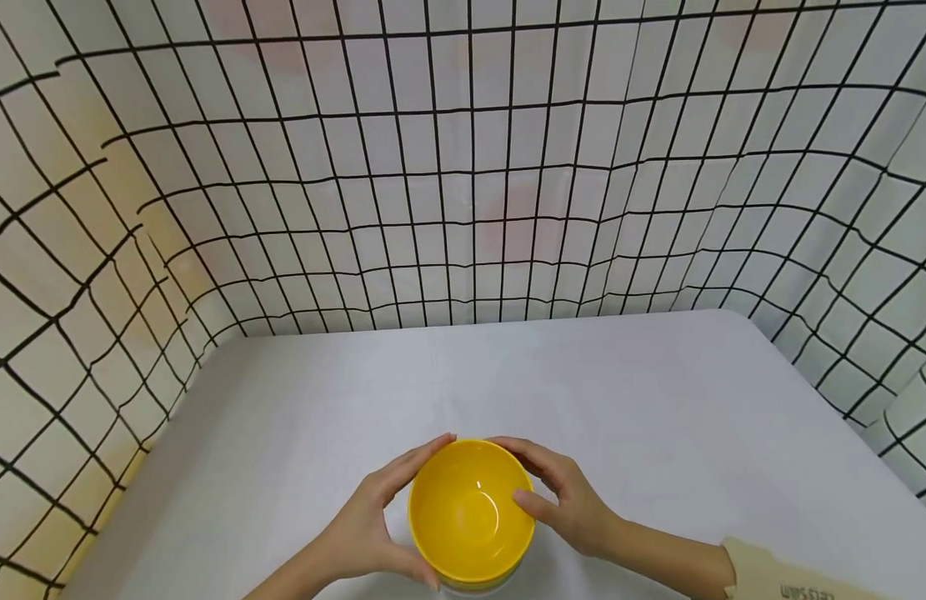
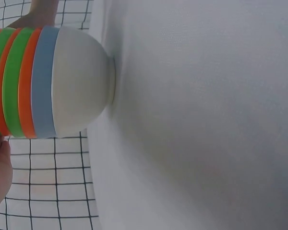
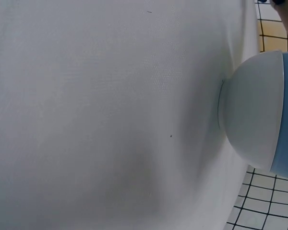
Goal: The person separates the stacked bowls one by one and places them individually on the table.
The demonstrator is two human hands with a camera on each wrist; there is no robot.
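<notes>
A yellow bowl (image 1: 473,512) tops a stack of nested bowls at the near middle of the table. In the left wrist view, the lower rims show as green (image 2: 14,84) and orange (image 2: 27,84) bands, above a blue bowl (image 2: 44,84). The white bowl (image 2: 81,81) at the bottom stands on its foot on the cloth. My left hand (image 1: 372,521) curves round the stack's left side, thumb near and fingers far. From the right, my right hand (image 1: 568,500) grips the stack, with its thumb over the yellow rim and its fingers outside at the back.
A white cloth covers the table (image 1: 620,400). A white curtain with a black grid (image 1: 470,200) hangs behind it and on both sides. At the right edge, a white gridded shape (image 1: 908,425) stands close to the table.
</notes>
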